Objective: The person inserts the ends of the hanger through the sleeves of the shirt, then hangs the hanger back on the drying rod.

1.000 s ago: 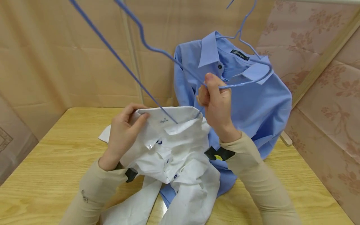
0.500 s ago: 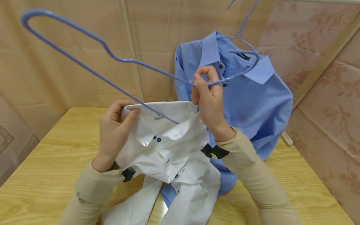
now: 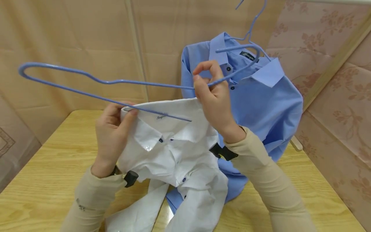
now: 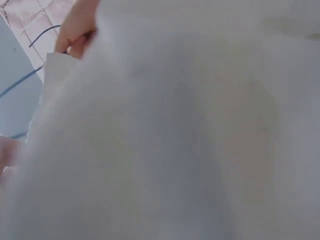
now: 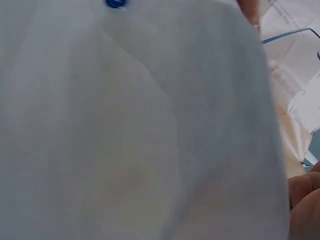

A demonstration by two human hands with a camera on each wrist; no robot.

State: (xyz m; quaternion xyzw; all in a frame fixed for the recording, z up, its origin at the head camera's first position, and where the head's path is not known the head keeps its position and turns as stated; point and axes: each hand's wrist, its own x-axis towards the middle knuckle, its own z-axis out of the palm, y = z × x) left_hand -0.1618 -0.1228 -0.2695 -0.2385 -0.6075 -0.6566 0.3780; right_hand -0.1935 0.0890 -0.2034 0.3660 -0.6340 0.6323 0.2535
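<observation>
A white collared shirt (image 3: 156, 158) with dark blue buttons hangs partly lifted over the table. My left hand (image 3: 111, 132) pinches the left end of its collar between thumb and fingers. In my right hand (image 3: 214, 100) is a blue wire hanger (image 3: 127, 82), gripped near the base of its hook beside the collar's right end. The hanger's left arm sticks out over the collar and past my left hand. Its lower bar runs down into the neck opening, where the rest is hidden. White cloth (image 4: 150, 125) fills most of the left wrist view, and blurred shirt fabric covers the right wrist view too.
Behind on the right, a light blue shirt (image 3: 269, 106) hangs on another blue hanger (image 3: 250, 32), its lower part reaching the wooden table (image 3: 58, 161). A beige curtain (image 3: 87, 42) stands behind, and a floral pink cloth wall (image 3: 345, 109) closes the right side.
My right hand has tilted the hanger, bringing its left end down into view and lower, nearly level. My left hand has drawn the collar left and spread it wider.
</observation>
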